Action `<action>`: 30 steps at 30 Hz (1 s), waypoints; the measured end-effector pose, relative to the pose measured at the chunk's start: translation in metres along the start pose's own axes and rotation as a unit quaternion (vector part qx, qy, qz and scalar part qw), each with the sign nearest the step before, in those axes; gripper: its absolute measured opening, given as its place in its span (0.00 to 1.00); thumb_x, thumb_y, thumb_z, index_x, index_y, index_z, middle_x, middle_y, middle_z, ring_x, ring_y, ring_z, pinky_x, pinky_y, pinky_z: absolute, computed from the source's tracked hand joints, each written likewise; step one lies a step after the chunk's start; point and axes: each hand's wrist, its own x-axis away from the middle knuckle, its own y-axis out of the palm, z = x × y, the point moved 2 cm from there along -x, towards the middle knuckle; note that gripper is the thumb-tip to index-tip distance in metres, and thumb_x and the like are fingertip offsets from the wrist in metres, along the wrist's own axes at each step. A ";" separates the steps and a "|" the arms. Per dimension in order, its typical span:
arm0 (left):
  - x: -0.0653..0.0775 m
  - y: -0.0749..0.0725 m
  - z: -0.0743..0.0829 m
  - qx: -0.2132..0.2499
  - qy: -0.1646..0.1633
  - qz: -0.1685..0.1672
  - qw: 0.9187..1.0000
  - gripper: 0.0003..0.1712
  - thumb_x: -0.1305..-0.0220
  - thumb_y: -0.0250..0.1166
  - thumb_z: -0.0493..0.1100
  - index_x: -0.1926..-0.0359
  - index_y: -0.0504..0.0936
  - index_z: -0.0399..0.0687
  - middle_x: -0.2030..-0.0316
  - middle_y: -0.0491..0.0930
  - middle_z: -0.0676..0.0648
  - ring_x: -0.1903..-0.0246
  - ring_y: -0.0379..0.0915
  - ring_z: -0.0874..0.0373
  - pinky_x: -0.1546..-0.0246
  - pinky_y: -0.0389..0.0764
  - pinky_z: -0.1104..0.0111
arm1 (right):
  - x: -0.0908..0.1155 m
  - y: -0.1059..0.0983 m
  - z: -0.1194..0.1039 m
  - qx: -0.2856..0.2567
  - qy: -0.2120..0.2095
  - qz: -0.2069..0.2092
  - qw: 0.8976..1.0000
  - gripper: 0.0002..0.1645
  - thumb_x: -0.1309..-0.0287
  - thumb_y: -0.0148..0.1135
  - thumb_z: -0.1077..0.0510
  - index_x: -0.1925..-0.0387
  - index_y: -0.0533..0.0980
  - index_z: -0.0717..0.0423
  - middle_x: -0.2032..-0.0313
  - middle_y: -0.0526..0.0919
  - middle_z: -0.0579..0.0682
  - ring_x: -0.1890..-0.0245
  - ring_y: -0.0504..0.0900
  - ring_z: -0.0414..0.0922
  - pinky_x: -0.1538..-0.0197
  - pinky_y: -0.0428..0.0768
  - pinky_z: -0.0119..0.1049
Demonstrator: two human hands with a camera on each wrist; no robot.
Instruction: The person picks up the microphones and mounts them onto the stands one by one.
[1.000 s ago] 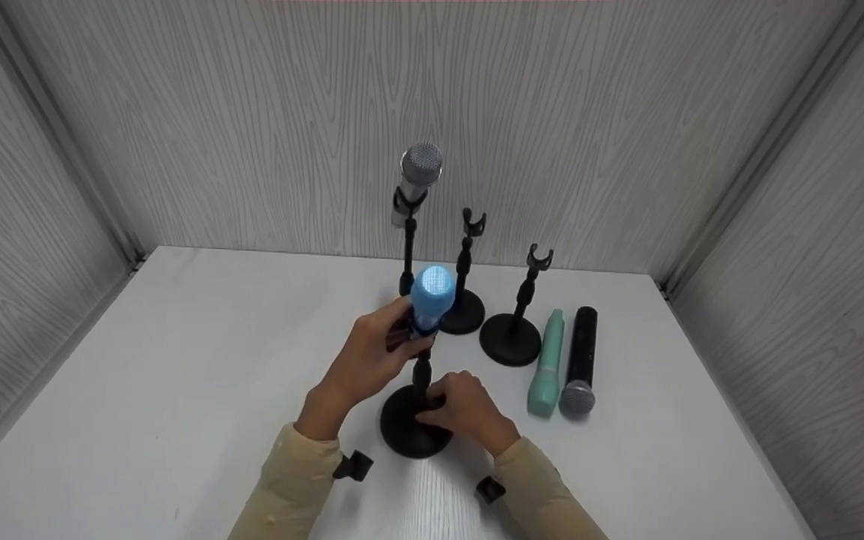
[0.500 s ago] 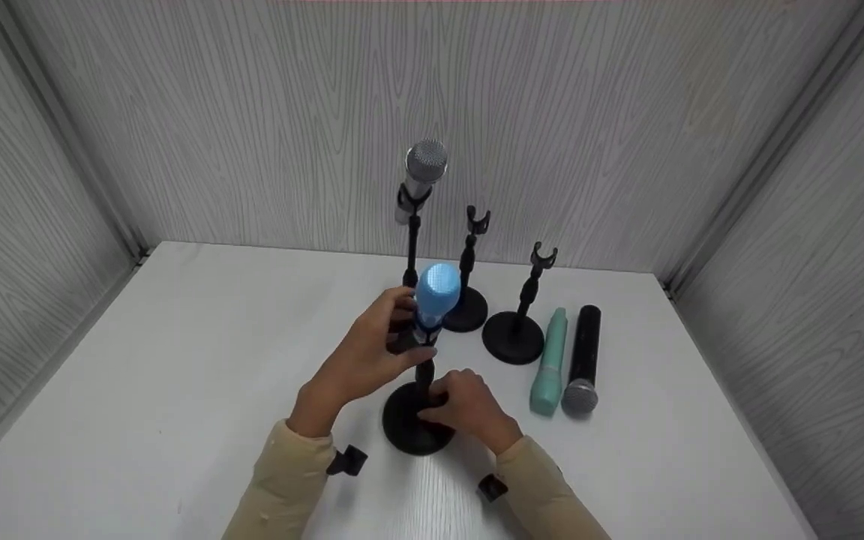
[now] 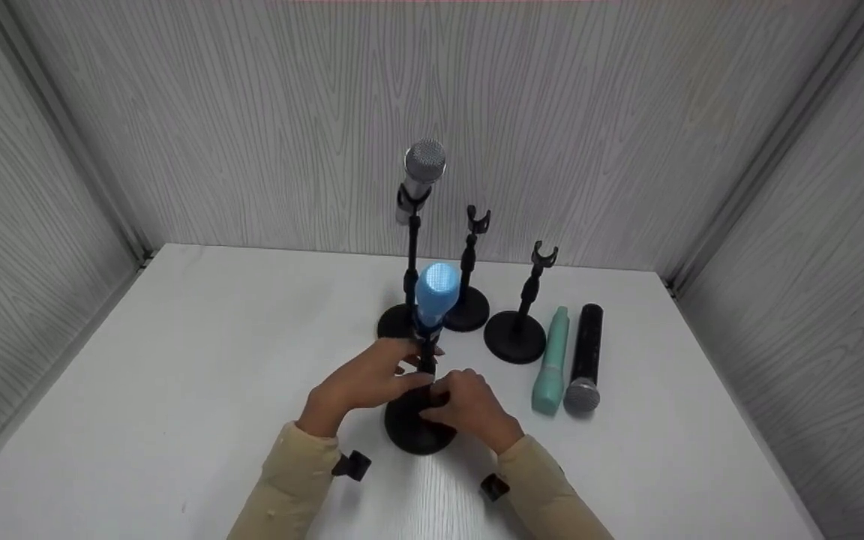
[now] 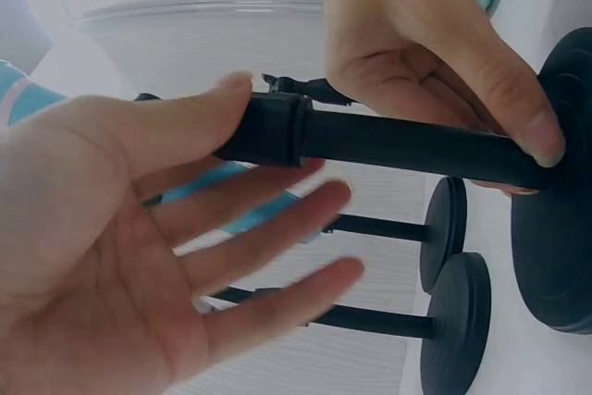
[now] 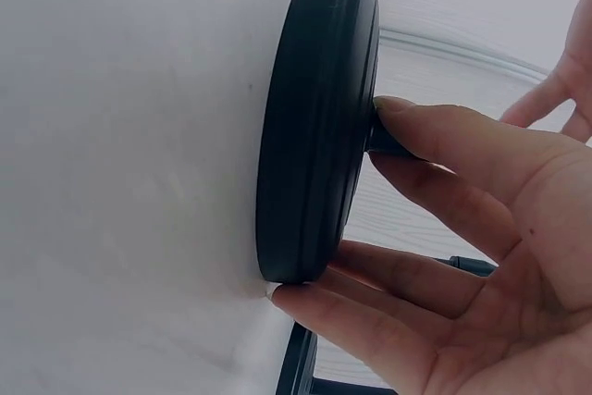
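Observation:
A blue microphone (image 3: 437, 291) sits head up in the clip of the nearest black microphone stand (image 3: 411, 429). My left hand (image 3: 369, 375) is at the pole below the clip. In the left wrist view, its thumb and index finger pinch the thick collar (image 4: 268, 129), while the other fingers spread loosely. Low on the same stand, my right hand (image 3: 472, 409) pinches the foot of the pole between thumb and index finger. Its lower fingers touch the edge of the round base (image 5: 319, 127) in the right wrist view.
Behind stands another stand holding a silver microphone (image 3: 424, 163). Two stands with bare clips, one farther back (image 3: 469, 307) and one to the right (image 3: 514, 337), are near it. A mint-green microphone (image 3: 550, 364) and a black microphone (image 3: 586, 360) lie at the right. Panels enclose the white table (image 3: 199, 360).
My left hand has slid down from beside the blue microphone and its clip to the pole's collar. My right hand keeps its grip at the base.

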 end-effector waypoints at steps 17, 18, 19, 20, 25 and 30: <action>-0.010 0.004 -0.013 0.044 0.022 0.014 0.999 0.11 0.36 0.65 0.29 0.55 0.88 0.42 0.57 0.89 0.45 0.56 0.87 0.57 0.50 0.87 0.62 | 0.002 -0.003 0.001 -0.019 0.006 0.000 1.000 0.07 0.44 0.77 0.56 0.72 0.88 0.56 0.81 0.83 0.43 0.79 0.71 0.34 0.74 0.71 0.27; -0.010 0.004 -0.014 0.045 0.024 0.019 0.999 0.11 0.37 0.65 0.28 0.56 0.88 0.42 0.58 0.89 0.44 0.56 0.87 0.57 0.51 0.87 0.62 | 0.001 -0.003 0.001 -0.019 0.005 0.000 1.000 0.08 0.44 0.77 0.56 0.73 0.88 0.56 0.82 0.82 0.42 0.80 0.71 0.34 0.75 0.70 0.27; -0.010 0.004 -0.014 0.047 0.027 0.024 0.998 0.11 0.37 0.66 0.28 0.57 0.88 0.42 0.58 0.89 0.44 0.57 0.88 0.57 0.52 0.87 0.62 | 0.001 -0.003 0.001 -0.018 0.004 0.000 1.000 0.08 0.44 0.77 0.56 0.73 0.88 0.56 0.82 0.81 0.42 0.80 0.70 0.34 0.75 0.69 0.27; -0.010 0.004 -0.013 0.048 0.028 0.028 0.998 0.11 0.38 0.67 0.27 0.58 0.89 0.42 0.59 0.90 0.44 0.57 0.88 0.57 0.53 0.87 0.62 | 0.001 -0.003 0.001 -0.017 0.003 -0.001 1.000 0.08 0.44 0.77 0.56 0.73 0.88 0.56 0.82 0.80 0.42 0.80 0.70 0.34 0.76 0.69 0.26; -0.010 0.004 -0.015 0.046 0.033 0.039 0.998 0.11 0.40 0.68 0.26 0.60 0.90 0.43 0.62 0.91 0.46 0.59 0.89 0.56 0.55 0.87 0.64 | 0.001 -0.001 0.000 -0.009 -0.008 0.004 1.000 0.08 0.45 0.77 0.57 0.73 0.88 0.57 0.83 0.81 0.42 0.81 0.69 0.34 0.76 0.68 0.26; -0.010 0.005 -0.015 0.044 0.041 0.047 0.997 0.12 0.43 0.68 0.25 0.62 0.90 0.42 0.64 0.91 0.45 0.62 0.89 0.55 0.57 0.87 0.65 | 0.002 0.000 -0.002 -0.005 -0.019 0.011 1.000 0.10 0.45 0.77 0.58 0.77 0.86 0.58 0.84 0.77 0.41 0.81 0.67 0.34 0.77 0.66 0.26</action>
